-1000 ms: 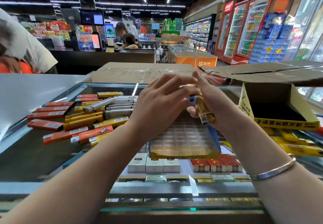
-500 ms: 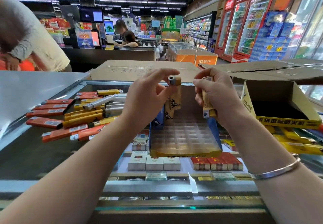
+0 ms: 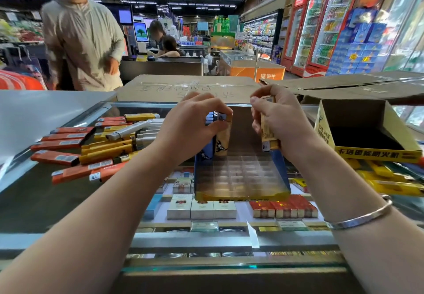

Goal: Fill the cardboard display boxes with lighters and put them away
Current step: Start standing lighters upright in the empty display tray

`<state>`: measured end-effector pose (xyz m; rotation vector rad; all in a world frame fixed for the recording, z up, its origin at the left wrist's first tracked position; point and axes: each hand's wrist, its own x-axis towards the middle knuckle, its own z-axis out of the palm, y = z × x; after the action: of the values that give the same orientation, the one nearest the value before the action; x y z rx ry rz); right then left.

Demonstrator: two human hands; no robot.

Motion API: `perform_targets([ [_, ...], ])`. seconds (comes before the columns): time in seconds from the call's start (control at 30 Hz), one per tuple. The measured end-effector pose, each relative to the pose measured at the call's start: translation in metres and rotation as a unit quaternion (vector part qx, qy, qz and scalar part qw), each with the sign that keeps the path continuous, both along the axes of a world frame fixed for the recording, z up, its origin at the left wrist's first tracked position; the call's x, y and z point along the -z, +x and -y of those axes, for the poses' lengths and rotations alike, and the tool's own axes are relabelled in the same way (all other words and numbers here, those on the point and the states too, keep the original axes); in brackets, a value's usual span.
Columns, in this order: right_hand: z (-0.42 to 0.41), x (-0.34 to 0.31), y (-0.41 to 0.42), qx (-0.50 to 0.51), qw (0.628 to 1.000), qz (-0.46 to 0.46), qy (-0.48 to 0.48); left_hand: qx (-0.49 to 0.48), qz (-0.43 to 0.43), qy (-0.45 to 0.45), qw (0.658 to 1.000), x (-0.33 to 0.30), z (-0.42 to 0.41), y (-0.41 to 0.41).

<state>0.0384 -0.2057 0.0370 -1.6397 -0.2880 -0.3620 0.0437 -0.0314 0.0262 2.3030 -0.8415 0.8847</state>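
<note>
Head view. A glass counter (image 3: pixel 46 201) is seen from above, with cigarette packs (image 3: pixel 202 208) shelved beneath the pane. At centre a blue-and-yellow display box (image 3: pixel 241 192) is stood on the glass, its clear gridded insert largely unfilled; a few lighters are seated upright in its far left corner. The left hand (image 3: pixel 190 130) is held over that corner, and a tan lighter (image 3: pixel 223 142) is pinched at its top between curled fingers and thumb, its lower end down among the insert cells beside a blue lighter (image 3: pixel 205 151). The right hand (image 3: pixel 280 121) is held just right of it, above the far right side of the box, and a small bundle of tan lighters (image 3: pixel 268 133) is gripped upright in its curled fingers; the number in the bundle cannot be told. A silver bangle (image 3: pixel 360 218) is worn on the right wrist. A loose heap of lighters (image 3: pixel 91 146), orange, yellow and silver, is spread on the glass to the left, well apart from the box. An open yellow display box (image 3: pixel 376 153) with a dark interior is placed to the right, and yellow lighters (image 3: pixel 390 179) are lying near it. Flattened brown cardboard (image 3: pixel 183 87) is laid along the far edge of the counter. A person in a beige top (image 3: pixel 85 41) is standing at far left behind the counter. Red drink coolers (image 3: pixel 316 25) are lined up at far right.
</note>
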Motion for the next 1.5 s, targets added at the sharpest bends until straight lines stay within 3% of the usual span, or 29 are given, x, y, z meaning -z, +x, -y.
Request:
perform_targets([
  [0.27, -0.002, 0.002, 0.003, -0.006, 1.000, 0.002, -0.001, 0.000, -0.005, -0.024, 1.000, 0.004, 0.003, 0.002],
  [0.43, -0.003, 0.003, 0.003, -0.014, 1.000, -0.007, -0.020, 0.038, -0.076, -0.049, 0.995, 0.003, 0.001, 0.001],
  [0.6, -0.002, 0.002, 0.001, -0.017, 1.000, -0.013, -0.018, -0.003, -0.039, 0.017, 0.999, -0.001, -0.002, -0.001],
  [0.77, -0.002, -0.002, 0.002, -0.022, 0.996, -0.061, 0.058, 0.048, -0.136, -0.029, 0.989, -0.003, -0.008, 0.000],
  [0.9, 0.000, -0.005, 0.003, -0.020, 0.983, -0.105, 0.149, 0.044, -0.089, -0.019, 0.995, -0.001, -0.005, -0.002],
  [1.1, 0.003, -0.006, -0.002, -0.162, 0.954, -0.073, 0.242, 0.080, 0.014, -0.008, 0.997, -0.004, 0.006, -0.012],
  [1.27, 0.001, -0.004, 0.001, -0.215, 0.930, -0.112, 0.277, 0.097, 0.071, -0.088, 0.989, -0.007, 0.009, -0.015],
  [1.4, 0.000, -0.006, -0.002, -0.206, 0.948, -0.097, 0.221, 0.094, 0.012, -0.220, 0.971, -0.009, 0.008, -0.015],
  [1.5, 0.001, -0.006, -0.002, -0.095, 0.984, -0.037, 0.146, 0.105, -0.007, -0.283, 0.953, -0.011, 0.006, -0.013],
])
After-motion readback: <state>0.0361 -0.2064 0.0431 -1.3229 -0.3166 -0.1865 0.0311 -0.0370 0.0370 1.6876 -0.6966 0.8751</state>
